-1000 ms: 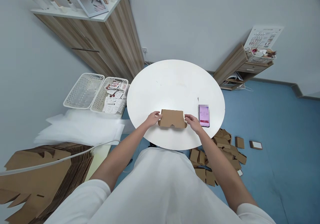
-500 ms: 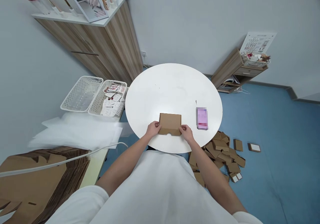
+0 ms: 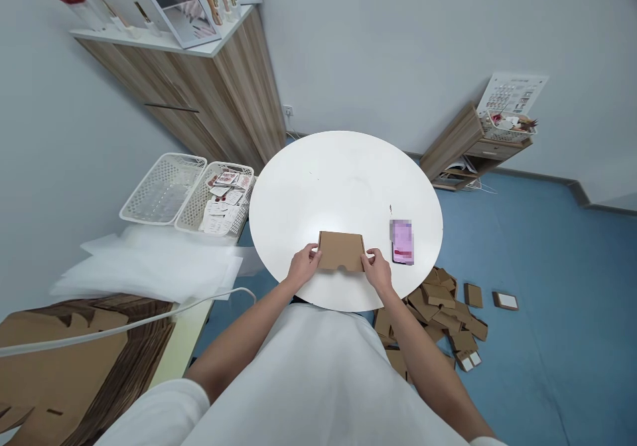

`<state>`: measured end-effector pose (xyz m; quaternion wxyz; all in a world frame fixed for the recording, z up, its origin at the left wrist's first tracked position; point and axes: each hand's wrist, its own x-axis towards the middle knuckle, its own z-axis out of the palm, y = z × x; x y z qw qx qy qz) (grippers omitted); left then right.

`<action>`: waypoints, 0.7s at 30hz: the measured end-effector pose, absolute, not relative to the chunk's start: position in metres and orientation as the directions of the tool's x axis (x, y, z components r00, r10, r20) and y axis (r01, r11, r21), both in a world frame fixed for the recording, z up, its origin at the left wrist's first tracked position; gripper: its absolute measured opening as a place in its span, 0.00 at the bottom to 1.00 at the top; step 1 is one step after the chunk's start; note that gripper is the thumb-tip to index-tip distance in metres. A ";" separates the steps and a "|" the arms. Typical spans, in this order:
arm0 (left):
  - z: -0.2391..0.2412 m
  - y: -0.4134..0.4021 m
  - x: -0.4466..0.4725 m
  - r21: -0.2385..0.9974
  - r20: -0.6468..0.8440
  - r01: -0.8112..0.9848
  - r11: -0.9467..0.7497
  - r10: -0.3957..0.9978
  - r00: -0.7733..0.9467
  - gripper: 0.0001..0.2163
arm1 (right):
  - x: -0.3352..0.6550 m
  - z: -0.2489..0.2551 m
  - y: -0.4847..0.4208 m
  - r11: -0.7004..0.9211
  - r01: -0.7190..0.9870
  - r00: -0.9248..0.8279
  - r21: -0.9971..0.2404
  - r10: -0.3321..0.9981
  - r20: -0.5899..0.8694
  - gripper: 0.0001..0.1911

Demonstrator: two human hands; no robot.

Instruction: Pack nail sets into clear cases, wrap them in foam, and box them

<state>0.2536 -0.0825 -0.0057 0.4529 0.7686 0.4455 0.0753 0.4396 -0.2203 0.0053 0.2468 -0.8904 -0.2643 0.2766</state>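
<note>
A small brown cardboard box point(image 3: 341, 249) lies on the round white table point(image 3: 343, 174) near its front edge, lid down, with a notch in the side facing me. My left hand point(image 3: 304, 265) grips its left front corner between thumb and fingers. At the opposite corner, my right hand point(image 3: 377, 268) pinches the right side of the box. To the right of that hand, a phone with a pinkish, blurred-out screen point(image 3: 403, 241) rests on the tabletop.
Brown boxes point(image 3: 440, 306) lie heaped on the blue floor at the right. On the left are white plastic baskets point(image 3: 164, 187), one holding cards, white foam sheets point(image 3: 154, 260), a pale cable point(image 3: 124, 326) and a stack of flat cardboard point(image 3: 64, 366). A wooden cabinet point(image 3: 239, 94) stands behind.
The view has shifted slightly, so the table and phone sit a little lower. Both hands stay at the sides of the box, which has turned very slightly; its lid looks pressed flatter.
</note>
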 end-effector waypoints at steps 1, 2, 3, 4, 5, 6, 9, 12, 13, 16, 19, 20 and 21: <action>-0.001 -0.082 0.252 0.764 -0.282 0.611 -0.207 0.745 0.605 0.17 | 0.441 0.009 -0.222 -0.742 0.343 0.701 -0.577 0.611 -0.369 0.15; 0.003 -0.082 0.251 0.763 -0.284 0.609 -0.215 0.736 0.615 0.17 | 0.442 0.013 -0.224 -0.743 0.353 0.687 -0.569 0.619 -0.382 0.14; 0.006 -0.081 0.250 0.761 -0.292 0.611 -0.218 0.725 0.623 0.17 | 0.444 0.016 -0.226 -0.742 0.363 0.669 -0.563 0.628 -0.397 0.13; 0.010 -0.080 0.250 0.758 -0.304 0.614 -0.219 0.714 0.630 0.18 | 0.445 0.018 -0.228 -0.741 0.373 0.650 -0.559 0.638 -0.413 0.13; 0.013 -0.079 0.250 0.755 -0.314 0.617 -0.222 0.703 0.638 0.18 | 0.447 0.020 -0.229 -0.740 0.381 0.634 -0.555 0.646 -0.425 0.12; 0.015 -0.078 0.251 0.752 -0.323 0.618 -0.228 0.689 0.648 0.18 | 0.448 0.021 -0.230 -0.739 0.387 0.625 -0.552 0.650 -0.433 0.12; 0.020 -0.073 0.257 0.735 -0.353 0.628 -0.254 0.648 0.675 0.19 | 0.454 0.025 -0.225 -0.750 0.383 0.640 -0.539 0.636 -0.431 0.14; 0.022 -0.066 0.264 0.723 -0.379 0.648 -0.239 0.647 0.662 0.22 | 0.460 0.027 -0.215 -0.773 0.358 0.669 -0.524 0.604 -0.432 0.17; 0.023 -0.064 0.266 0.731 -0.380 0.643 -0.227 0.647 0.661 0.22 | 0.462 0.028 -0.211 -0.774 0.352 0.673 -0.526 0.600 -0.433 0.19; 0.021 -0.059 0.267 0.775 -0.371 0.596 -0.209 0.613 0.698 0.19 | 0.466 0.029 -0.206 -0.737 0.330 0.643 -0.589 0.633 -0.431 0.24; 0.016 -0.057 0.266 0.775 -0.371 0.586 -0.238 0.580 0.725 0.18 | 0.466 0.029 -0.209 -0.629 0.321 0.561 -0.708 0.729 -0.393 0.26; 0.013 -0.057 0.266 0.766 -0.369 0.590 -0.254 0.579 0.727 0.19 | 0.465 0.028 -0.211 -0.597 0.323 0.542 -0.735 0.753 -0.374 0.25; 0.011 -0.057 0.266 0.758 -0.367 0.595 -0.268 0.579 0.728 0.20 | 0.465 0.027 -0.213 -0.579 0.323 0.537 -0.749 0.763 -0.359 0.24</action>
